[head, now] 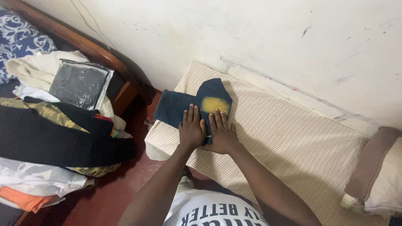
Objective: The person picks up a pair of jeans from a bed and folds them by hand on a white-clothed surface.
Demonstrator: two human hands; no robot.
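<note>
One view only, head-mounted cam; no second view is provided, so no overlap w/ another cam is to be reported. The scene is viewed from above, pitched steeply down and fwd over the wearer's chest and both forearms. The left hand (191,129) and right hand (220,133) are framed approx. centre, at arm's reach, close range. The checked mattress (293,142) is seen running diagonally centre to lower right. The white wall (251,37) is faced across the top of frame. The clothes pile (50,125) is caught at left edge, partly cropped. Horizon is tilted slightly.
</note>
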